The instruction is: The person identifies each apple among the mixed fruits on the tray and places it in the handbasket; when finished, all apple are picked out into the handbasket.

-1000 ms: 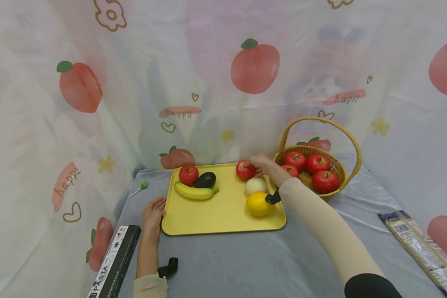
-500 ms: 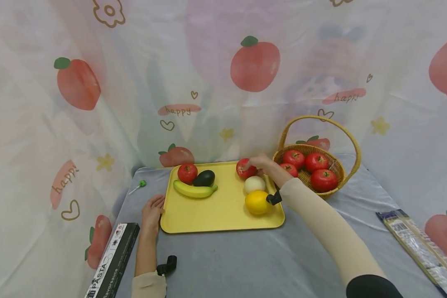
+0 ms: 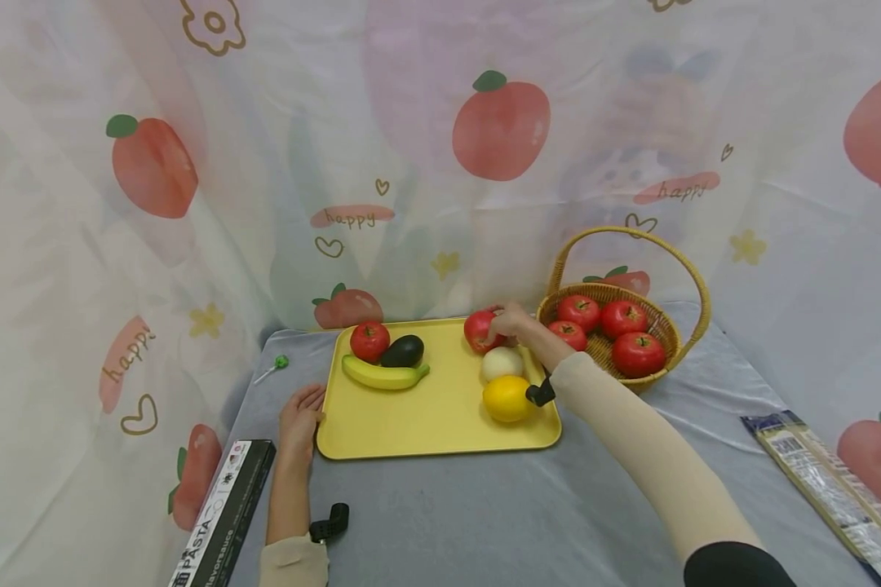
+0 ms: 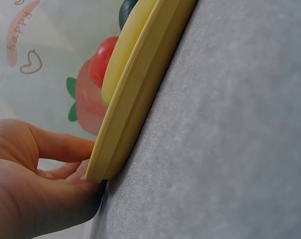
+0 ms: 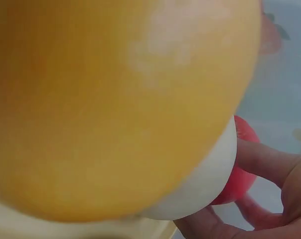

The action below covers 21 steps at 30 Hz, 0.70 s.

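Observation:
My right hand (image 3: pixel 515 324) is curled round the right side of a red apple (image 3: pixel 475 331) in the back right of the yellow tray (image 3: pixel 411 428). A pale round fruit or vegetable (image 3: pixel 502 364) and a lemon (image 3: pixel 506 399) sit in front of it on the tray. In the right wrist view the lemon (image 5: pixel 115 109) blocks much of the scene, with thumb and fingers beyond it at the apple (image 5: pixel 242 181). My left hand (image 3: pixel 299 417) grips the tray's left edge; the left wrist view shows the thumb (image 4: pixel 66 201) and a finger against the rim (image 4: pixel 123 114).
Another red apple (image 3: pixel 370 342), an avocado (image 3: pixel 402 351) and a banana (image 3: pixel 383 375) lie at the tray's left. A wicker basket (image 3: pixel 707 314) with several red apples stands behind right. A lollipop (image 3: pixel 281 362), a pasta box (image 3: pixel 223 514) and a flat packet (image 3: pixel 822 481) lie around.
The right hand's fingers have shifted from over the apple to its right side, and the apple's pale streaked patch has turned out of sight. The left hand keeps its place at the tray.

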{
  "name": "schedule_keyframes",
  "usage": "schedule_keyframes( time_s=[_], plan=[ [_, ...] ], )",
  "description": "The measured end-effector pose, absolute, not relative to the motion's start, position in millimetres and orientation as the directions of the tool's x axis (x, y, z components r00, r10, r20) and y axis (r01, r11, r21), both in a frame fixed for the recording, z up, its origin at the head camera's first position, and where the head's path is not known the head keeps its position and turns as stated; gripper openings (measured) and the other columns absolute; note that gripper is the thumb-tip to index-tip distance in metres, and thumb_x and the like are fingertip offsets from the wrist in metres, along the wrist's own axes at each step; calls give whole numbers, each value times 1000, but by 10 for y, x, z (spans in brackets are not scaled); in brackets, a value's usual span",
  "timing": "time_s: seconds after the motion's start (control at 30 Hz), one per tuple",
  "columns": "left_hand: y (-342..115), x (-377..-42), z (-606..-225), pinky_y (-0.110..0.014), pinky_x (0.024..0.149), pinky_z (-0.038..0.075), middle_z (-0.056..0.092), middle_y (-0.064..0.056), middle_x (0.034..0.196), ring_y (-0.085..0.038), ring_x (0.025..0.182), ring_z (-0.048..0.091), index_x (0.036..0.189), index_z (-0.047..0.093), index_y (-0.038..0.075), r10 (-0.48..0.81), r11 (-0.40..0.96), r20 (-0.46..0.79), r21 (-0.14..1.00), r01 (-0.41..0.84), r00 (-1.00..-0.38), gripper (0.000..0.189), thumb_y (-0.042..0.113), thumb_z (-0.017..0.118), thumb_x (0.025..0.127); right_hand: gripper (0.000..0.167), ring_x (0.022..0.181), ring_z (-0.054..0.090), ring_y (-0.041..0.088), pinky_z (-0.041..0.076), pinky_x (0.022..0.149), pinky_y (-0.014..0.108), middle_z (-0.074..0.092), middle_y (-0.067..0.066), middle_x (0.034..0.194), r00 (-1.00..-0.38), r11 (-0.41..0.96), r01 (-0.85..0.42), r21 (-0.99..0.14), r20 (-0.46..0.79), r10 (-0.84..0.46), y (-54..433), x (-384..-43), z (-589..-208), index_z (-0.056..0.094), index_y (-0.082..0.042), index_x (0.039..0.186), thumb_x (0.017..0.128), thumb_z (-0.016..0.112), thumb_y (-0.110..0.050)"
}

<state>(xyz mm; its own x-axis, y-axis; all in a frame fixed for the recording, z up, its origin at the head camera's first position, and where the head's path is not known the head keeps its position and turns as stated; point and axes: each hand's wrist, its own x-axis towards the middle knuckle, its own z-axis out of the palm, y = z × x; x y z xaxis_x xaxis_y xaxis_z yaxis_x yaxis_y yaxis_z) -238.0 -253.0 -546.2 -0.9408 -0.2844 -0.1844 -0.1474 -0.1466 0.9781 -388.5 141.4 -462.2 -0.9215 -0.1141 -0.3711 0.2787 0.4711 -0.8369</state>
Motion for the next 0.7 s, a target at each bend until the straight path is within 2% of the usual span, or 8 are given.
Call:
schedule_keyframes(
  time_s=[0.07,0.13,0.27,0.37,0.53,0.7],
  plan=[
    [-2540,-2382,-5477,-42,123,35,39,-29,159,-37,150,38,156,35,-8,-282,-150,-188,977,-150,-941,67,-24,38,91,83,120,55,36,58,96,48,45,24,152,-921,479,272,-835,-370,-121,1419,-3880,-4622,47,-3,152,76,76,14],
    [-2547,-2386,-5480,-43,123,34,38,-30,159,-37,150,38,156,34,-8,-276,-153,-190,977,-152,-942,67,-24,38,92,81,120,56,36,58,91,46,47,23,150,-918,504,262,-823,-373,-132,1430,-3878,-4620,47,-4,151,77,79,7],
    [-2551,-2395,-5467,-43,124,33,38,-30,160,-38,150,37,157,34,-8,-275,-148,-188,977,-152,-943,66,-23,38,92,75,119,55,33,57,89,44,50,22,147,-915,546,226,-807,-369,-166,1456,-3859,-4610,49,-4,149,86,83,-22],
    [-2548,-2396,-5457,-43,123,34,38,-29,160,-37,150,38,157,34,-7,-281,-137,-187,979,-153,-942,66,-22,38,93,66,118,55,32,56,91,45,53,20,145,-919,544,208,-813,-353,-177,1470,-3842,-4610,55,-6,147,94,76,-39],
    [-2547,-2385,-5466,-44,123,34,38,-29,159,-37,151,37,157,35,-7,-281,-135,-191,978,-158,-940,66,-22,38,93,54,115,57,34,55,89,47,55,18,142,-923,518,252,-817,-364,-125,1508,-3819,-4627,61,-10,141,98,70,-43],
    [-2549,-2378,-5472,-44,124,33,37,-30,160,-38,151,36,157,33,-8,-272,-148,-191,977,-155,-943,66,-23,38,93,47,116,60,41,59,92,55,56,15,124,-933,548,254,-797,-351,-79,1530,-3794,-4606,61,-4,112,93,76,-43]
  ],
)
